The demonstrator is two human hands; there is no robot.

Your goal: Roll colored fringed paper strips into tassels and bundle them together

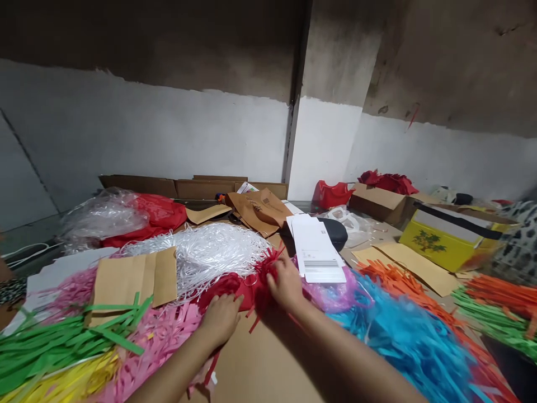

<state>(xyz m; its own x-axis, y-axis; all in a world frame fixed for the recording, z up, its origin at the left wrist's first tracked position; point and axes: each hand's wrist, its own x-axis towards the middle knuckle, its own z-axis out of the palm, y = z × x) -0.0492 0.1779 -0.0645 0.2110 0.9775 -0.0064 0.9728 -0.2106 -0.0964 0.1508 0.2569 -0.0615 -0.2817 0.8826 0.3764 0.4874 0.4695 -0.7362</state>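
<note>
At the middle of the table lies a bundle of red strips (247, 289). My right hand (285, 284) is closed around its right end, where thin red ends stick out past the fingers. My left hand (222, 314) rests on the lower left part of the same red material, fingers bent and pressed down on it. Behind the hands spreads a heap of white strings (213, 252). Pink strips (163, 341) lie to the left, under my left forearm. A flat white printed box (316, 246) lies just beyond my right hand.
Green strips (46, 341) and yellow strips (75, 380) lie at left, a blue heap (411, 330) and orange strips (406, 285) at right. A yellow box (444, 238) stands back right; a brown paper bag (262, 210) lies behind.
</note>
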